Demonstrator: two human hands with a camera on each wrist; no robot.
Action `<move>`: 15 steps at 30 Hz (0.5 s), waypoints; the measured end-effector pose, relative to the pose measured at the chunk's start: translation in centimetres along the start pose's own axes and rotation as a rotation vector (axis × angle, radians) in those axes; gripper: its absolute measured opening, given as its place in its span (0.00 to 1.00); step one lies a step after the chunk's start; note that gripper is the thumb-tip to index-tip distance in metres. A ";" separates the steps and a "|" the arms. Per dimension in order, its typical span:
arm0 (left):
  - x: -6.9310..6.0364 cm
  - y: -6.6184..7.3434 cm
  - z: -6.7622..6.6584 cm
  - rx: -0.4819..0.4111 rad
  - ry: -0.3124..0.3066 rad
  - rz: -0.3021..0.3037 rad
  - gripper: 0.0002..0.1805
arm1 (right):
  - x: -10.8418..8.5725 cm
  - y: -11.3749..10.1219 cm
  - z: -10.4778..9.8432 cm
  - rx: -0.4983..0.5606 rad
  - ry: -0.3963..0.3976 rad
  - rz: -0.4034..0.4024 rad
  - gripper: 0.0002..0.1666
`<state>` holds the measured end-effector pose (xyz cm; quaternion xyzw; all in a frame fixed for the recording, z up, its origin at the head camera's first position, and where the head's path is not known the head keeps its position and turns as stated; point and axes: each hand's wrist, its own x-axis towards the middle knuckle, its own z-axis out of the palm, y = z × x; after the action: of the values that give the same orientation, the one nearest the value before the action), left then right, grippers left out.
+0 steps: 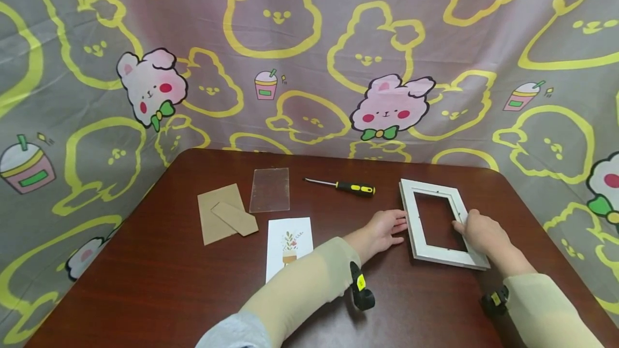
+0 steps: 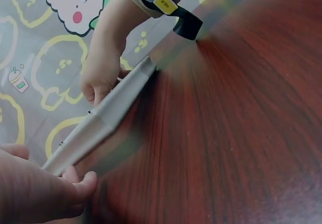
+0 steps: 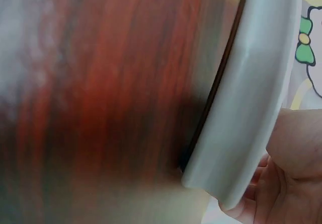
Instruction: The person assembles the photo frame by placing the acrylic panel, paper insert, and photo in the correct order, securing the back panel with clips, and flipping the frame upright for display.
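Observation:
On the right of the table is a white picture frame [image 1: 418, 235], its middle an open rectangle with small dark tabs round it. My right hand [image 1: 483, 235] grips its right side, thumb on the upper face and the other fingers hidden from the head view. My left hand [image 1: 382, 230] is at the frame's left edge, fingers loosely extended and fingertips at or touching it. In the left wrist view the frame [image 2: 110, 110] is seen edge-on, close to the left hand [image 2: 40, 191]. The right wrist view shows the frame's side [image 3: 246, 88] close up.
A printed flower card [image 1: 290, 240] lies left of the left forearm. Farther left is a brown backing board [image 1: 217, 230] with its stand, beside a clear sheet [image 1: 270, 189]. A black-and-yellow screwdriver [image 1: 355, 188] lies behind. Patterned cloth [image 1: 300, 69] surrounds the table.

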<state>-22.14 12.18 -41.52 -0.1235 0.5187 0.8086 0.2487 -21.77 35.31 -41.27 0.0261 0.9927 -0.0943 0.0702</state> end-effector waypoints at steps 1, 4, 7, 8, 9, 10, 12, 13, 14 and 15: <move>0.0 0.0 0.1 0.016 0.014 0.014 0.12 | -0.1 -0.1 0.0 0.009 0.005 0.000 0.27; 0.1 -0.1 0.1 0.061 0.049 0.053 0.07 | -0.5 -0.5 0.0 0.044 0.033 -0.005 0.27; 0.3 -0.2 -0.1 0.106 0.069 0.084 0.07 | -0.9 -1.2 -0.2 0.073 0.061 -0.014 0.27; 0.3 -0.1 -0.2 0.120 0.069 0.091 0.08 | -1.0 -1.4 -0.4 0.078 0.070 -0.018 0.27; 0.4 -0.1 -0.4 0.136 0.068 0.096 0.09 | -1.1 -1.7 -0.5 0.082 0.079 -0.022 0.27; 0.4 0.0 -0.6 0.150 0.066 0.100 0.09 | -1.2 -1.9 -0.6 0.086 0.084 -0.025 0.28; 0.5 0.1 -1.1 0.178 0.048 0.112 0.09 | -1.3 -2.3 -0.9 0.094 0.091 -0.034 0.28; 0.4 0.2 -1.3 0.196 0.040 0.116 0.10 | -1.3 -2.5 -1.0 0.102 0.092 -0.034 0.28; 0.3 0.4 -1.6 0.210 0.028 0.119 0.10 | -1.3 -2.6 -1.1 0.112 0.094 -0.037 0.28; 0.2 0.6 -1.8 0.224 0.016 0.122 0.10 | -1.3 -2.8 -1.2 0.120 0.097 -0.039 0.28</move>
<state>-22.70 10.38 -41.97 -0.0694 0.6144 0.7581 0.2071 -20.78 32.74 -39.42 0.0153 0.9878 -0.1538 0.0185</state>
